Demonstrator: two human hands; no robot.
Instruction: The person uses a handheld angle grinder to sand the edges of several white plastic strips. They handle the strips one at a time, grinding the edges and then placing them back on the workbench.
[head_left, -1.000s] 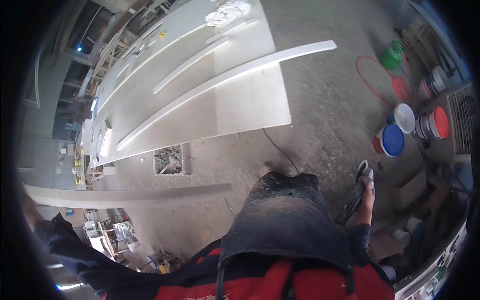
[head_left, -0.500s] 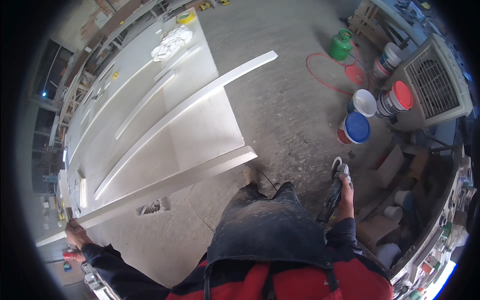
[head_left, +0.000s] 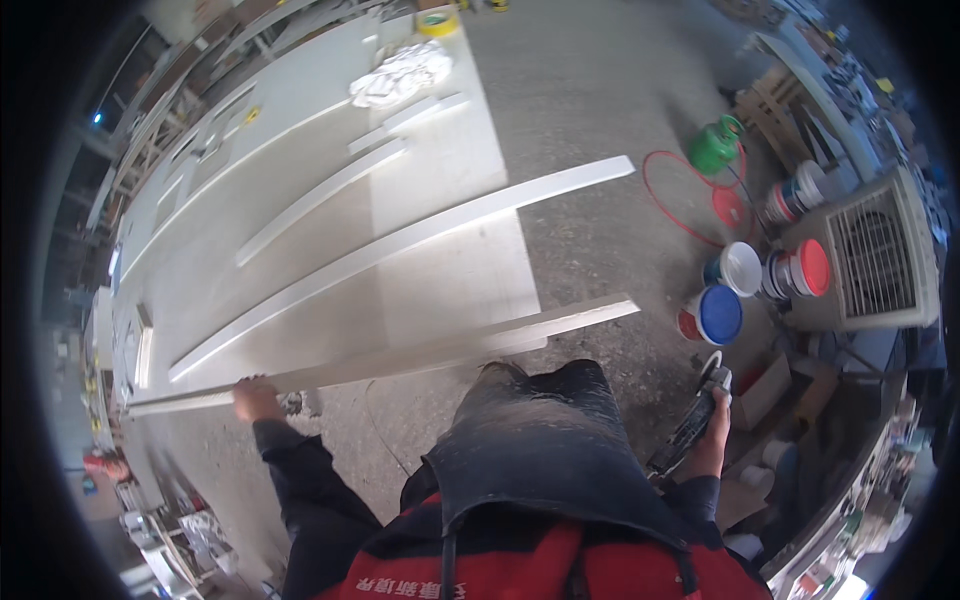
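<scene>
The left hand (head_left: 258,399) is gripping a long, pale, flat-sided strip (head_left: 440,348); the right hand (head_left: 718,415) is holding a dark, elongated power tool (head_left: 684,438) with a round disc.

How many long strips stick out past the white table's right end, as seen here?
2: one strip lying on the white table, its end over the floor; one held strip in the left hand, along the near edge. More could be hidden beneath.

Dusty concrete floor (head_left: 590,90), long white-topped worktable (head_left: 450,285); cluttered bench (head_left: 848,505) along right edge; small bluish light (head_left: 98,118) glows upper left.
</scene>
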